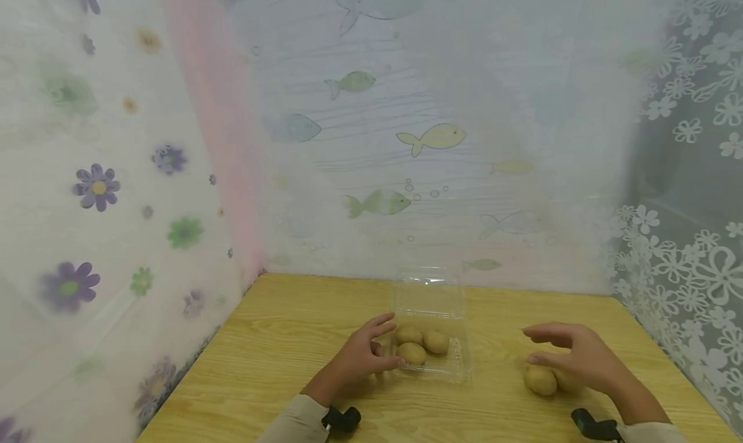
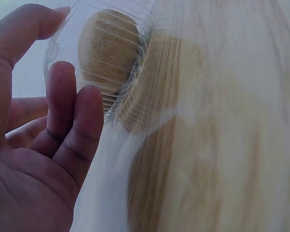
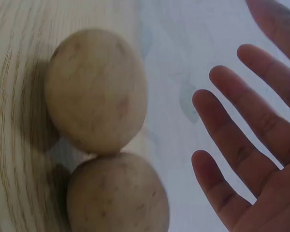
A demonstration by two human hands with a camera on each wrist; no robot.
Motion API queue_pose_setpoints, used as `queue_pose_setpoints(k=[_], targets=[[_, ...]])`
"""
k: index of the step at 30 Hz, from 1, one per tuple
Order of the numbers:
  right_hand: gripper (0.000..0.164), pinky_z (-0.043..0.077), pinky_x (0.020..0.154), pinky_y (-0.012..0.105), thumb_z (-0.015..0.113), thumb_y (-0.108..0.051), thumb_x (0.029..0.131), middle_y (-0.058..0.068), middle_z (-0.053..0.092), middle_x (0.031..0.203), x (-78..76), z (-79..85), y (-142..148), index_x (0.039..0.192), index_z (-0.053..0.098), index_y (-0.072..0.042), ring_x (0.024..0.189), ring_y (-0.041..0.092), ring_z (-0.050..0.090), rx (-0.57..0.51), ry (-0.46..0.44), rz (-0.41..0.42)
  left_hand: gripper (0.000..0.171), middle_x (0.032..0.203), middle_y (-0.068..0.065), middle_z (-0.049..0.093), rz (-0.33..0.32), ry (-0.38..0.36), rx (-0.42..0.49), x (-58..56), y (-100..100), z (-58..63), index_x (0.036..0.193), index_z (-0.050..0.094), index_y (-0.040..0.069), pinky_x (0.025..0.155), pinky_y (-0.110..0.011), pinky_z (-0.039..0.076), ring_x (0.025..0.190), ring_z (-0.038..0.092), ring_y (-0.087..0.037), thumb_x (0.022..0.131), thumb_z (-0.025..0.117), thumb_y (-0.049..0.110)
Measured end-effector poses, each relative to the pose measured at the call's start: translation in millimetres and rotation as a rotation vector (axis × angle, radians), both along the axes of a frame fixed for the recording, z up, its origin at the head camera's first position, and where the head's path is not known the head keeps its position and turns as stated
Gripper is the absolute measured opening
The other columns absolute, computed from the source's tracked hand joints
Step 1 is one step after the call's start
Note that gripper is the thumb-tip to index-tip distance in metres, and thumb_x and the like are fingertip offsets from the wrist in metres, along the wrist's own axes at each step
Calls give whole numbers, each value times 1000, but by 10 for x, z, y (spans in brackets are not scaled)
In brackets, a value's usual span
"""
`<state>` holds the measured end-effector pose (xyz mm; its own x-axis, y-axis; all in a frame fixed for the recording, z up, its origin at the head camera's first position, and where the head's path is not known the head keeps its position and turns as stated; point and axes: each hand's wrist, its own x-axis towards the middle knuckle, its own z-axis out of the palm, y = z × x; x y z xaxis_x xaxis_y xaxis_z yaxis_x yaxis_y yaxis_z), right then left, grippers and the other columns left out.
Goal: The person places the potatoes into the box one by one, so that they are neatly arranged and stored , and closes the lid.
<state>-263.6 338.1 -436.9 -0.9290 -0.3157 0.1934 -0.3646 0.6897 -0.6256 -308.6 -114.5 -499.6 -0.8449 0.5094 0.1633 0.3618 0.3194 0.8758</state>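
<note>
A clear plastic clamshell box (image 1: 453, 365) stands on the table with its lid raised at the back. Three potatoes (image 1: 436, 342) lie inside it. My left hand (image 1: 362, 353) holds the left side of the box; in the left wrist view the thumb (image 2: 26, 31) reaches the rim and bent fingers lie against the outer wall. Through that wall one potato (image 2: 108, 50) shows. To the right of the box my right hand (image 1: 580, 356) hovers just above two loose potatoes (image 1: 540, 380), partly covering one. Its fingers are spread, apart from the potatoes (image 3: 96, 92) in the right wrist view.
The wood-grain table (image 1: 278, 340) ends at a pale back curtain (image 1: 371, 236) with fish prints. Flowered sheets hang at the left (image 1: 116, 236) and right (image 1: 691, 269). A dark wrist mount (image 1: 342, 420) sits below each hand.
</note>
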Motion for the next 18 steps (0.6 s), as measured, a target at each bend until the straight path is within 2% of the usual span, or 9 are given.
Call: queue_pose_setpoints(k=[4,8,12,18], targets=[[46,57,92,32,75,-27,98,11,68,137,-24,-60,134,141,65,-17,114,6,68,-73,-36,44,89,167,-3,36,4,-9,0,-3,1,-3,163,35,20,56,-23,49,56,48,-4,90,83,35],[49,55,89,24,73,-18,99,18,65,139,-31,-95,229,145,61,-8,115,1,66,-117,-83,96,88,168,-1,32,4,-8,-3,6,5,3,162,36,17,56,-23,49,56,47,-4,90,83,36],[51,55,89,25,73,-18,99,21,63,142,-44,-118,294,146,59,-8,116,-2,64,-103,-103,113,87,170,0,29,6,0,-14,22,6,8,161,38,13,56,-22,49,56,48,-4,90,83,36],[51,54,89,30,71,-15,99,26,60,144,-68,-180,398,147,57,-3,120,4,64,-82,-167,170,86,170,1,29,4,2,-11,25,11,11,161,39,13,56,-21,49,56,49,-3,91,83,35]])
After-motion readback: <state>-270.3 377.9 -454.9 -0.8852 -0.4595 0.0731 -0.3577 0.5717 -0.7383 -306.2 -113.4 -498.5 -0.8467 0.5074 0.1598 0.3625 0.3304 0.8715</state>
